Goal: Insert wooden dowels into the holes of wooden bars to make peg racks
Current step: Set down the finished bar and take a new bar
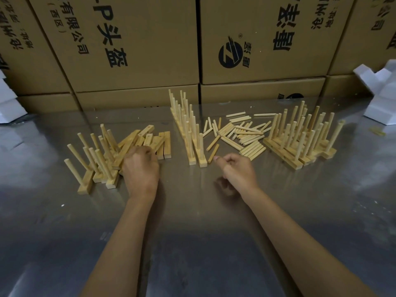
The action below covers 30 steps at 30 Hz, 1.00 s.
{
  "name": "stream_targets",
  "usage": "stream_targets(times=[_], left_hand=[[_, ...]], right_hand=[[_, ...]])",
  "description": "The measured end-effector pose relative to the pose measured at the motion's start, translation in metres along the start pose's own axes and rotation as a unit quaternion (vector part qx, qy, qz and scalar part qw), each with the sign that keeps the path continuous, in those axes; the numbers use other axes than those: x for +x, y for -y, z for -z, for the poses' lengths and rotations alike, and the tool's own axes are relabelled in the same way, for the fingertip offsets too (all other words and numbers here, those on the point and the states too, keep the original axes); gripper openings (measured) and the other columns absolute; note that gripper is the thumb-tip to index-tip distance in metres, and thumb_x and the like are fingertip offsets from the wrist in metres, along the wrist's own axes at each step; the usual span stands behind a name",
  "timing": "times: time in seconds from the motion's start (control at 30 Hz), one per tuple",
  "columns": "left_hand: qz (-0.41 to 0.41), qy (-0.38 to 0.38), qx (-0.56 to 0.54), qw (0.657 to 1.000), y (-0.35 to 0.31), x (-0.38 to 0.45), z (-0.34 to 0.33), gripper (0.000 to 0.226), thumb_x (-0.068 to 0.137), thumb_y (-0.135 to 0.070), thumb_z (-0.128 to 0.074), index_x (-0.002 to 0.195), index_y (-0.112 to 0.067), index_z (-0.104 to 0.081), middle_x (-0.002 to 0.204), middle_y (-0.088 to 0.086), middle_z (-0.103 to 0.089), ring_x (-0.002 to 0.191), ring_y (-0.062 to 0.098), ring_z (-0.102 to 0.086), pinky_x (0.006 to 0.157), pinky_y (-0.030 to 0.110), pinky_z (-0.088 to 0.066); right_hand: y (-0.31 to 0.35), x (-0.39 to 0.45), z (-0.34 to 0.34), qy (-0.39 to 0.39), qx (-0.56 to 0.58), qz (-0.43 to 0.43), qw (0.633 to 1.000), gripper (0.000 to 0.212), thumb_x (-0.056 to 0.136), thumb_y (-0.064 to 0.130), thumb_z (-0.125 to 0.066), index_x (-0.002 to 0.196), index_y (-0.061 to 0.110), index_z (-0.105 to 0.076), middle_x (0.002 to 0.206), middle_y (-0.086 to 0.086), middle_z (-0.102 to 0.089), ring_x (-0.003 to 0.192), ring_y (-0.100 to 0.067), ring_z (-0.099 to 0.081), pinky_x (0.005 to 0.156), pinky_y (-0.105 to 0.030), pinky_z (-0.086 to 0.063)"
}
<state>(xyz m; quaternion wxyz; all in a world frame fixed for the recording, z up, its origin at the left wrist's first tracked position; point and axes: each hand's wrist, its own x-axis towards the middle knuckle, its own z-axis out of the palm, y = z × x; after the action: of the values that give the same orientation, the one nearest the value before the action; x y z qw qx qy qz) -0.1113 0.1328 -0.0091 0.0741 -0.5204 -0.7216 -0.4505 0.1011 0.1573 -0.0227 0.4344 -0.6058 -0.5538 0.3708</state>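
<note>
Head view, left hand on bars, dowels beyond right hand

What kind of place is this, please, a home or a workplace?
Most likely a small workshop or packing area. Printed cardboard cartons are stacked behind a metal table, and many finished peg racks stand beside a pile of loose dowels.

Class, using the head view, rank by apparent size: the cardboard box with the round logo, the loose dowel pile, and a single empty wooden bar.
1. cardboard box with the round logo
2. loose dowel pile
3. empty wooden bar

The box sits farthest away yet looks biggest, so the order is safe.
</note>
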Motion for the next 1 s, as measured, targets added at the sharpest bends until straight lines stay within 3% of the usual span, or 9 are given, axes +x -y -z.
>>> stream_targets(times=[0.13,0.27,0.4,0.57,0.67,0.77,0.87,0.93,1.0], left_hand=[[-0.019,-0.067,-0.045,0.997,-0.011,0.002,0.017,0.023,0.096,-0.008,-0.061,0.118,-0.005,-0.067,0.111,0.015,-0.063,0.109,0.03,-0.055,0.092,0.036,-0.04],[-0.104,-0.094,-0.105,0.985,-0.031,-0.007,0.028,0.02,0.094,-0.007,-0.064,0.113,-0.004,-0.063,0.105,0.011,-0.06,0.099,0.03,-0.056,0.086,0.044,-0.047],[-0.148,-0.099,-0.182,0.967,-0.061,-0.023,0.025,0.019,0.094,-0.002,-0.063,0.112,-0.003,-0.061,0.105,0.009,-0.057,0.094,0.027,-0.057,0.08,0.05,-0.051],[-0.25,0.021,-0.177,0.952,-0.082,-0.049,0.009,0.024,0.092,0.002,-0.064,0.114,-0.008,-0.062,0.108,0.001,-0.058,0.098,0.015,-0.054,0.082,0.028,-0.047],[-0.302,0.127,-0.158,0.932,-0.086,-0.061,-0.001,0.033,0.091,0.001,-0.063,0.12,-0.015,-0.06,0.114,-0.008,-0.056,0.107,0.004,-0.05,0.094,0.012,-0.035],[-0.193,0.217,-0.243,0.926,-0.085,-0.063,-0.005,0.04,0.088,-0.009,-0.07,0.122,-0.027,-0.057,0.11,-0.011,-0.056,0.101,-0.002,-0.054,0.088,0.009,-0.042],[0.038,0.441,-0.329,0.834,-0.084,-0.057,-0.002,0.033,0.095,-0.038,-0.064,0.126,-0.033,-0.055,0.11,0.0,-0.065,0.078,0.007,-0.066,0.066,0.023,-0.056],[0.104,0.584,-0.358,0.721,-0.079,-0.055,0.0,0.035,0.101,-0.045,-0.049,0.129,-0.025,-0.054,0.106,0.013,-0.072,0.068,0.019,-0.066,0.057,0.029,-0.056],[0.128,0.611,-0.393,0.676,-0.074,-0.052,0.0,0.036,0.103,-0.039,-0.047,0.13,-0.016,-0.055,0.093,0.016,-0.072,0.064,0.021,-0.063,0.055,0.027,-0.055]], right_hand=[[-0.004,-0.011,0.027,0.135,0.037,0.017,0.99,0.023,0.093,0.035,-0.066,0.083,0.016,-0.071,0.055,0.005,-0.061,0.053,-0.002,-0.053,0.056,-0.016,-0.044],[-0.009,-0.014,0.033,0.112,0.116,0.037,0.986,0.025,0.095,0.034,-0.064,0.083,0.014,-0.073,0.057,0.003,-0.06,0.051,0.001,-0.052,0.049,-0.008,-0.039],[-0.012,-0.014,0.035,0.065,0.183,0.032,0.98,0.032,0.093,0.043,-0.064,0.08,0.015,-0.075,0.058,0.001,-0.058,0.053,-0.007,-0.051,0.05,-0.015,-0.039],[-0.007,-0.013,0.046,0.078,0.343,-0.039,0.935,0.056,0.073,0.067,-0.064,0.091,0.014,-0.071,0.06,-0.002,-0.056,0.052,-0.009,-0.049,0.052,-0.021,-0.038],[-0.011,-0.01,0.055,0.071,0.441,-0.077,0.891,0.03,0.09,0.045,-0.063,0.097,0.016,-0.065,0.066,0.001,-0.052,0.055,-0.007,-0.048,0.058,-0.022,-0.036],[-0.014,-0.01,0.064,0.085,0.421,-0.07,0.9,0.015,0.096,0.029,-0.06,0.095,0.014,-0.063,0.068,0.002,-0.051,0.058,-0.007,-0.045,0.059,-0.021,-0.034],[-0.015,-0.016,0.068,0.171,0.31,-0.018,0.935,0.017,0.094,0.03,-0.061,0.093,0.013,-0.066,0.072,0.0,-0.056,0.062,-0.009,-0.048,0.06,-0.022,-0.035],[-0.014,-0.022,0.064,0.222,0.255,0.005,0.941,0.025,0.089,0.037,-0.065,0.096,0.013,-0.07,0.077,0.0,-0.06,0.066,-0.008,-0.051,0.06,-0.022,-0.038],[-0.013,-0.024,0.059,0.209,0.246,0.004,0.946,0.042,0.085,0.045,-0.067,0.106,0.009,-0.069,0.08,-0.001,-0.062,0.066,-0.009,-0.053,0.059,-0.022,-0.04]])
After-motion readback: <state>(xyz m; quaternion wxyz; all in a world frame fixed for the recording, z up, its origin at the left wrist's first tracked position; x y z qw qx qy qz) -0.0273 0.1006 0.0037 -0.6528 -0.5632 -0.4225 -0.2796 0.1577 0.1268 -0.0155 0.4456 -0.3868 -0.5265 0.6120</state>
